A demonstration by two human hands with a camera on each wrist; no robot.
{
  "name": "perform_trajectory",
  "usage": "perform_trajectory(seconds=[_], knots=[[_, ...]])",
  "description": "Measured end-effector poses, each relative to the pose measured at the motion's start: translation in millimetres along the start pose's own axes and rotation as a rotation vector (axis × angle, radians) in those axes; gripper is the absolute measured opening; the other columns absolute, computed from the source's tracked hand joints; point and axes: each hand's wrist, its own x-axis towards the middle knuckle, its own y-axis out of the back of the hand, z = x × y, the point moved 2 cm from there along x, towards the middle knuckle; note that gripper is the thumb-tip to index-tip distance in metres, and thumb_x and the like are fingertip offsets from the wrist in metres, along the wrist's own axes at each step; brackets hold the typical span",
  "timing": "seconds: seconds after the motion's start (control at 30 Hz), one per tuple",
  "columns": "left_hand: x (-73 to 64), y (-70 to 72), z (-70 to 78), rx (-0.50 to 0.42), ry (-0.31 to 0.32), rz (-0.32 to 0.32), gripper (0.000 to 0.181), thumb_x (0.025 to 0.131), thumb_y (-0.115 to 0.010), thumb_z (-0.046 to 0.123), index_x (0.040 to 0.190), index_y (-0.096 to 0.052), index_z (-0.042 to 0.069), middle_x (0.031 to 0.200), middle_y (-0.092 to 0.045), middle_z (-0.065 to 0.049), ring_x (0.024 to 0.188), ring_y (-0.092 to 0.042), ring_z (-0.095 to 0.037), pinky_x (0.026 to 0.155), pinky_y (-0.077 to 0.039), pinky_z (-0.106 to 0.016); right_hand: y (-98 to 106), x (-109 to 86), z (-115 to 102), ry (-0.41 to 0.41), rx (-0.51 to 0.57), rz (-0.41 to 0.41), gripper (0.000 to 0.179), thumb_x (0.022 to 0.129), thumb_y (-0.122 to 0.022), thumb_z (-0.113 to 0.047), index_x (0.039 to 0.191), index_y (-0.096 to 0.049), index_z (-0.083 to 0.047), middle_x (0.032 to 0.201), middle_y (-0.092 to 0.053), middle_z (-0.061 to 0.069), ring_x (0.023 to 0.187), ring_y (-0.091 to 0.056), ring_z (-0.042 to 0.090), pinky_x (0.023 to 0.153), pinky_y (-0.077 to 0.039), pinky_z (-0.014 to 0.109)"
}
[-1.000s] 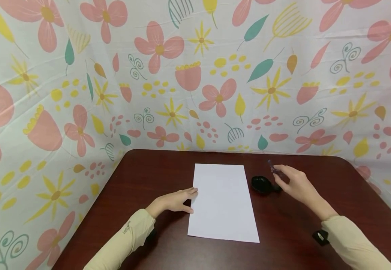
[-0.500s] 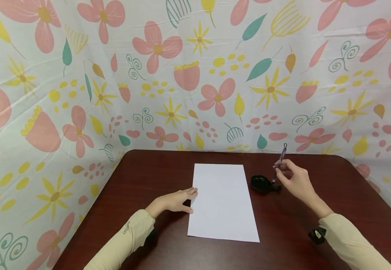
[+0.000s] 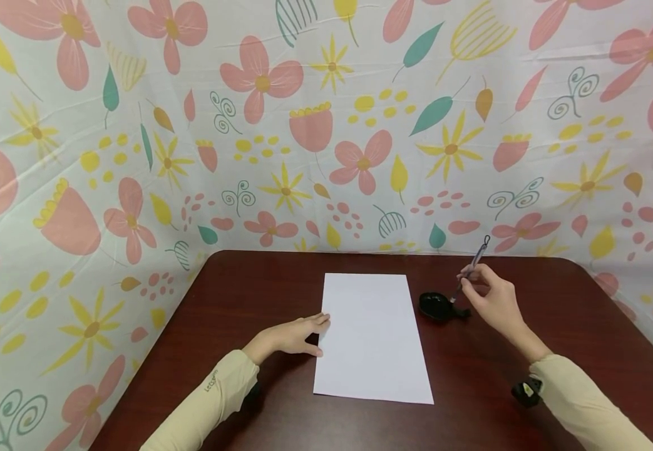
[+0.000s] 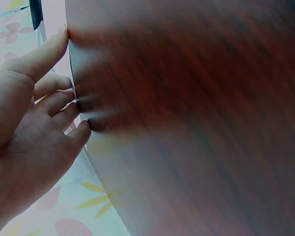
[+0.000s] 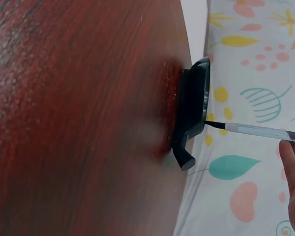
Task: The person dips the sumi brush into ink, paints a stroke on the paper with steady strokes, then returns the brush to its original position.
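Observation:
My right hand (image 3: pixel 495 300) pinches an ink brush (image 5: pixel 258 130) partway along its handle, the hanging loop up. In the right wrist view its dark bristle tip is right at the rim of a small black ink dish (image 5: pixel 192 98) with a short stub handle. From above, the brush leans to the right over the dish's near-handle side. A blank white sheet of paper (image 3: pixel 371 338) lies to the left of the dish. At its left edge rests my left hand (image 3: pixel 292 336), fingers spread and fairly straight, fingertips and thumb on the paper's edge.
All of this is on a dark red-brown table (image 3: pixel 236 294) with rounded far corners. Behind and to the left hangs a white flowered cloth (image 3: pixel 315 144). A black device (image 3: pixel 527 391) sits at the right wrist, by the sleeve.
The right hand turned the brush from pointing away to upright, then tipped it further right, bringing its tip from the stub handle to the dish's rim. The left hand stayed put.

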Motion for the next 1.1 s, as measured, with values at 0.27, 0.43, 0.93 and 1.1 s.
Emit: perform_trajectory(seconds=[0.27,0.43,0.93,1.1], knots=[[-1.0,1.1,0.4,-0.009,0.002,0.011,0.071,0.087,-0.061,0.033,0.143,-0.028,0.006,0.154,-0.016,-0.008,0.143,-0.012,-0.021,0.111,-0.022,-0.048,-9.4,-7.5,35.9,-0.053,0.021,-0.002,0.019,0.082,-0.061,0.003,0.101,-0.060,-0.001,0.094,-0.066,0.012,0.089,-0.059,-0.011,0.070,-0.044,0.002],[-0.6,0.9,0.3,-0.010,-0.003,0.007,0.071,0.087,-0.060,0.034,0.143,-0.028,0.006,0.154,-0.016,-0.009,0.143,-0.012,-0.022,0.110,-0.022,-0.049,-12.4,-10.6,40.2,-0.085,0.040,0.019,0.018,0.083,-0.063,-0.004,0.101,-0.060,-0.004,0.091,-0.066,0.009,0.086,-0.059,-0.012,0.066,-0.044,0.002],[-0.2,-0.7,-2.6,-0.039,0.006,0.010,0.071,0.086,-0.061,0.035,0.143,-0.029,0.007,0.154,-0.016,-0.007,0.143,-0.012,-0.020,0.111,-0.020,-0.050,-13.5,-7.6,38.8,-0.041,-0.009,-0.016,0.019,0.081,-0.063,0.004,0.099,-0.061,-0.002,0.089,-0.067,0.013,0.086,-0.058,-0.014,0.067,-0.045,0.002],[0.1,-0.2,-2.6,-0.038,0.005,0.013,0.071,0.086,-0.061,0.036,0.143,-0.029,0.007,0.154,-0.017,-0.006,0.143,-0.012,-0.020,0.111,-0.020,-0.050,-11.6,-1.7,22.3,-0.037,0.024,0.000,0.021,0.079,-0.062,0.009,0.098,-0.061,0.001,0.090,-0.067,0.018,0.086,-0.060,-0.010,0.067,-0.046,0.003]])
